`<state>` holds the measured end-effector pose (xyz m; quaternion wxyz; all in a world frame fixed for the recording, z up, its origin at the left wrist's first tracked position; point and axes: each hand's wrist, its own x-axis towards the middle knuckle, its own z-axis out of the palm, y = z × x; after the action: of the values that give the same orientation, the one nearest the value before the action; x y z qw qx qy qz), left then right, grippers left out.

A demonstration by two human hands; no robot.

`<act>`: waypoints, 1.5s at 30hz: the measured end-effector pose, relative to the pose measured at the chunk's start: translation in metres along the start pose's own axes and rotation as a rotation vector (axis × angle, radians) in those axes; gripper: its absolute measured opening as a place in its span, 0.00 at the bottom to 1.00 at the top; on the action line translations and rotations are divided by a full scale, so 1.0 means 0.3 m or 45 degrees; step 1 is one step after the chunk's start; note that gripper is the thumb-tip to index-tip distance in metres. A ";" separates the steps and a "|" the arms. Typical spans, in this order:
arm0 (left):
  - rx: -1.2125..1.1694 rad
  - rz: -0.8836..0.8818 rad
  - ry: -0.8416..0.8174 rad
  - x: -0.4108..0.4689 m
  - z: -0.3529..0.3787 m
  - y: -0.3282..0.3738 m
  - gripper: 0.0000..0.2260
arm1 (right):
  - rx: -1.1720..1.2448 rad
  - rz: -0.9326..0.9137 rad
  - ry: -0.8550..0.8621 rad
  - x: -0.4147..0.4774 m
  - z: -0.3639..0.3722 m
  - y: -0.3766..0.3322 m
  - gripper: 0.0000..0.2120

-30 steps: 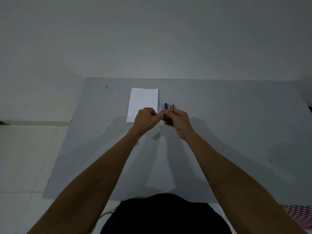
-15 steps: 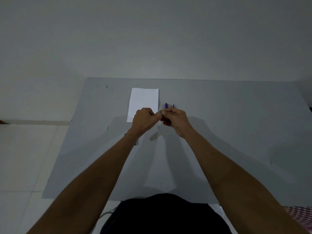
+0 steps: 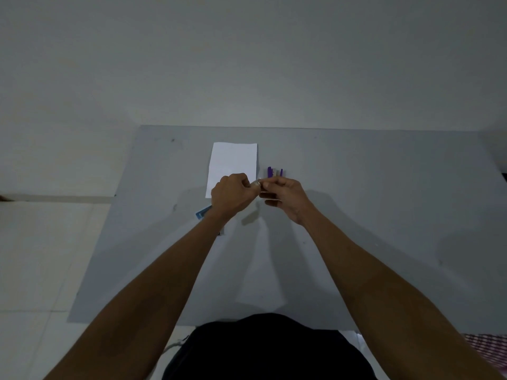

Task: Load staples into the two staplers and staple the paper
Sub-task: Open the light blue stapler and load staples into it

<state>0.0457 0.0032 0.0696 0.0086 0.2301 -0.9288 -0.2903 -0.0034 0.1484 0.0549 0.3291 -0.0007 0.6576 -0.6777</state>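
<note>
Far left it's just pale floor tiles, then the grey tabletop (image 3: 384,215) starts. The white paper (image 3: 233,165) lies flat near the back, untouched as far as I can see, its near corner hidden behind the left hand. A small blue box (image 3: 203,212), probably the staple pack, pokes out from under the left wrist, with another little scrap of something just nearer that I can't make out.

The left hand (image 3: 230,197) is curled shut, fingertips pinching a small silvery piece (image 3: 257,182) that looks like a staple strip or the end of a stapler. It's too tiny and dim to call. The right hand (image 3: 285,197) meets it right there, fingers closed on something dark, likely one stapler, though I can't tell for sure. Just behind the right hand, a purple stapler (image 3: 274,172) sits on the tabletop, lying open by the look of it.

What could go wrong: the strip is fiddly and brittle, so squeezing or twisting while feeding it in could snap it or drop bits onto the tabletop. The light is poor too, so misaligning it in the channel seems easy. The left forearm over the blue box could nudge it off its spot.
</note>
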 end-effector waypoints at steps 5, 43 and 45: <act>-0.141 -0.016 -0.047 -0.010 0.009 -0.010 0.18 | -0.066 -0.021 0.019 0.000 -0.005 -0.004 0.06; 0.396 0.264 -0.014 -0.019 -0.017 0.005 0.10 | 0.009 0.180 0.068 0.001 0.022 -0.030 0.07; 0.460 0.315 -0.032 -0.024 -0.019 0.009 0.09 | -0.046 0.209 0.055 0.005 0.016 -0.038 0.09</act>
<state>0.0517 0.0052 0.0768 -0.0089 0.1085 -0.9869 -0.1187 -0.0074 0.1426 0.0651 0.3692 0.0621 0.6746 -0.6362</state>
